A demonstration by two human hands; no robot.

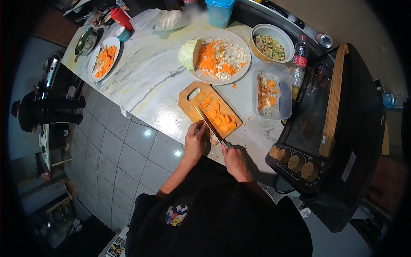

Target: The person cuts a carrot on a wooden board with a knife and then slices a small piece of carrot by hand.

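Note:
A wooden cutting board [187, 104] with a handle slot lies near the counter's front edge. My right hand [235, 163] is wrapped round the handle of a knife [210, 125], whose blade slants across the board toward the upper left. My left hand [195, 140] is closed at the board's near edge, beside the blade, with fingers bent. What its fingers press on is hidden. Round carrot slices [221, 120] lie beyond the blade, with thin carrot strips [206, 102] by the slot. A small pale piece [214, 138] rests between my hands.
Behind the board stands a plate [238, 37] of chopped vegetables with a cabbage piece [188, 53]. To the right are a plastic container [284, 109], a bowl [287, 40], a bottle [300, 60] and a black oven [314, 111]. A carrot plate [91, 73] sits left. A person [47, 107] stands far left.

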